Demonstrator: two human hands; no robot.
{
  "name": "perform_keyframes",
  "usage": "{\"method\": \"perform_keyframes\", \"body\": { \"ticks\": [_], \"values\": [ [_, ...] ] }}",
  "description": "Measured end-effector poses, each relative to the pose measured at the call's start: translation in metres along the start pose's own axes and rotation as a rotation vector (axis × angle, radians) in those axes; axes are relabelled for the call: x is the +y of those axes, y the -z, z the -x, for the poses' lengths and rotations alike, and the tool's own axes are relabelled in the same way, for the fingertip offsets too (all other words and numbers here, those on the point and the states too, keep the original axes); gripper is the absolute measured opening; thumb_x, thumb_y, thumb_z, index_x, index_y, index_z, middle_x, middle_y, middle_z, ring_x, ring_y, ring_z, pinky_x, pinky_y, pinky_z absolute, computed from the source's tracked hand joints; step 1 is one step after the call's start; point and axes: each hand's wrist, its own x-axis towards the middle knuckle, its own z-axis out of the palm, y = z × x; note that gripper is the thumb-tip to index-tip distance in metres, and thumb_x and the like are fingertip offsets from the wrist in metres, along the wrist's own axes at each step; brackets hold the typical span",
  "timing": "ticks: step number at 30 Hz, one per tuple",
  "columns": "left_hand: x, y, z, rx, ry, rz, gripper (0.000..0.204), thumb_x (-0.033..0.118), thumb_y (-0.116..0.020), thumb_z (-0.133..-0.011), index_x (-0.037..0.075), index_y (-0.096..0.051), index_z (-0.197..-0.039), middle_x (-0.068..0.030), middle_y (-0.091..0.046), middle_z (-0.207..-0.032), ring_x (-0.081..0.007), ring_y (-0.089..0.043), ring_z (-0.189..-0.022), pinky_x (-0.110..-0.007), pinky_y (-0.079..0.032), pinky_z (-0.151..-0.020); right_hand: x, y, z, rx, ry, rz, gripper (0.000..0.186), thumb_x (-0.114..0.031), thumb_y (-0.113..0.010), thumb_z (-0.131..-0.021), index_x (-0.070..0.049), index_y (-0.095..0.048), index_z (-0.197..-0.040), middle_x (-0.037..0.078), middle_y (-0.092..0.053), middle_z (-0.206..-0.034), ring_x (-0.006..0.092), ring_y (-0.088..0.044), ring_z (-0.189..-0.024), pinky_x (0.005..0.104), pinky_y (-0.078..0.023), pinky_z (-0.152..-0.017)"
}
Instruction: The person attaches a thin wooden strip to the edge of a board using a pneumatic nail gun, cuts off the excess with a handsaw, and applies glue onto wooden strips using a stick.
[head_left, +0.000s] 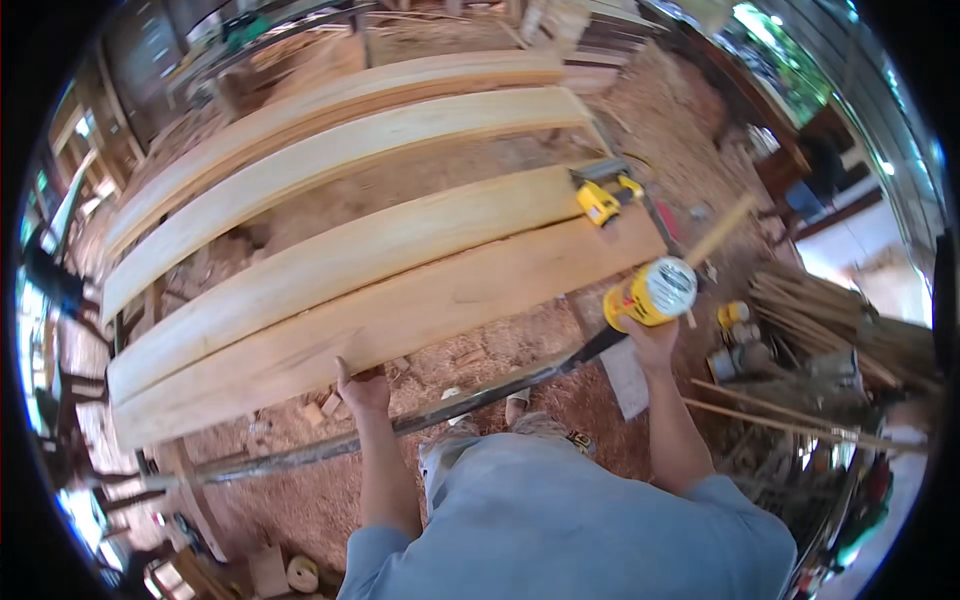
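My right hand (652,345) is wrapped round a yellow can (635,300) with a white round end that faces up, held tilted past the right end of the nearest plank. A pale wooden stick (722,230) shows just beyond the can; whether it touches the can I cannot tell. My left hand (365,390) is at the front edge of the nearest plank (440,310), thumb raised apart from the fingers, which are partly hidden. Against that plank lies a second pale plank (350,270). On their right end sits a yellow and black tool (602,203), its kind unclear.
Two more planks (340,150) lie farther back across the supports. A dark rail (450,405) runs in front of my legs. To the right are a small yellow can (733,313), piled wood strips (820,315) and long thin sticks (800,420). Shavings cover the ground.
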Motion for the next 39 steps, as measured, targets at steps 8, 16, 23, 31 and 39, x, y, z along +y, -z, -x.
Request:
{"method": "perform_keyframes", "body": {
  "ticks": [8, 16, 23, 31, 39],
  "values": [
    [-0.023, 0.002, 0.002, -0.109, 0.114, -0.207, 0.042, 0.035, -0.067, -0.094, 0.006, -0.061, -0.124, -0.0092, -0.065, -0.125, -0.0256, -0.058, -0.12, -0.045, -0.046, -0.104, 0.035, -0.055, -0.066, -0.014, -0.075, -0.27, 0.067, 0.019, -0.071, -0.073, -0.004, -0.042, -0.129, 0.013, -0.059, -0.122, 0.0234, -0.062, -0.112, 0.0419, -0.053, -0.098],
    [-0.005, 0.008, 0.013, -0.024, 0.1, -0.32, 0.045, 0.036, -0.066, -0.095, 0.004, -0.057, -0.126, -0.0091, -0.062, -0.128, -0.0281, -0.053, -0.125, -0.047, -0.039, -0.111, 0.114, -0.173, -0.132, -0.063, -0.14, -0.317, 0.081, 0.003, -0.082, -0.066, 0.0, -0.036, -0.132, 0.013, -0.053, -0.128, 0.0237, -0.057, -0.118, 0.0357, -0.05, -0.102],
    [0.018, 0.004, 0.059, -0.135, 0.042, -1.167, 0.028, 0.02, -0.062, -0.098, 0.002, -0.059, -0.119, -0.0138, -0.068, -0.113, -0.0231, -0.067, -0.098, -0.037, -0.057, -0.082, 0.148, -0.189, -0.136, -0.153, -0.007, -0.077, 0.088, -0.002, -0.084, -0.07, 0.0, -0.028, -0.139, 0.013, -0.057, -0.127, 0.0245, -0.061, -0.116, 0.0388, -0.051, -0.1],
    [0.006, -0.079, 0.008, -0.252, -0.691, -1.448, 0.031, 0.022, -0.062, -0.098, -0.008, -0.065, -0.109, -0.0166, -0.06, -0.129, -0.0215, -0.057, -0.116, -0.039, -0.049, -0.094, 0.112, -0.052, -0.148, 0.342, -0.044, 0.69, 0.062, -0.011, -0.077, -0.077, 0.0, -0.05, -0.132, 0.012, -0.061, -0.112, 0.0268, -0.064, -0.091, 0.04, -0.054, -0.086],
    [-0.075, -0.153, -0.025, 0.088, -0.701, -2.422, 0.068, 0.05, -0.035, -0.101, -0.007, -0.06, -0.129, -0.013, -0.022, -0.163, -0.0342, -0.015, -0.151, -0.053, -0.012, -0.121, 0.101, 0.019, -0.23, 0.507, -0.808, 0.188, 0.036, -0.026, -0.068, -0.088, 0.001, -0.062, -0.111, 0.011, -0.065, -0.093, 0.0246, -0.066, -0.084, 0.0418, -0.054, -0.071]
  ]
}}
